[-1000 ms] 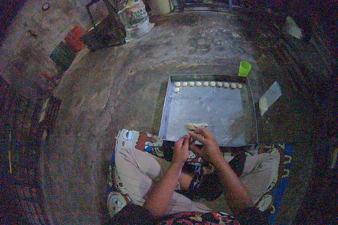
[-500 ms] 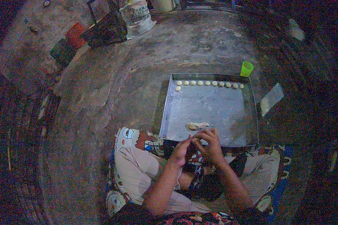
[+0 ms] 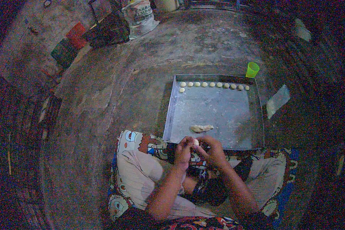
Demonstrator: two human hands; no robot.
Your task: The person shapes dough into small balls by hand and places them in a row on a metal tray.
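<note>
Between my two hands is a small pale dough ball [image 3: 196, 142], just over the near edge of a square metal tray [image 3: 218, 111]. My left hand [image 3: 183, 151] has its fingers curled against the ball's left side. My right hand [image 3: 212, 149] is bent round it from the right, thumb toward the ball. On the tray, a little beyond my fingers, lies an uneven lump of dough [image 3: 202, 128]. Several round dough balls [image 3: 212, 84] stand in a row along the tray's far side, and one more [image 3: 182, 90] sits in front of the row's left end.
A lime-green cup [image 3: 252, 70] stands behind the tray's far right corner. Right of the tray lies a pale flat packet [image 3: 277, 101]. At the far left are a white sack [image 3: 140, 19], a dark bag [image 3: 109, 30], and red [image 3: 76, 35] and green [image 3: 64, 51] objects. A patterned mat [image 3: 128, 141] lies under my legs.
My hands have closed in around the dough, and a rounded pale ball now shows between the fingers. My left fingers, straight before, are curled. The tray's contents look the same.
</note>
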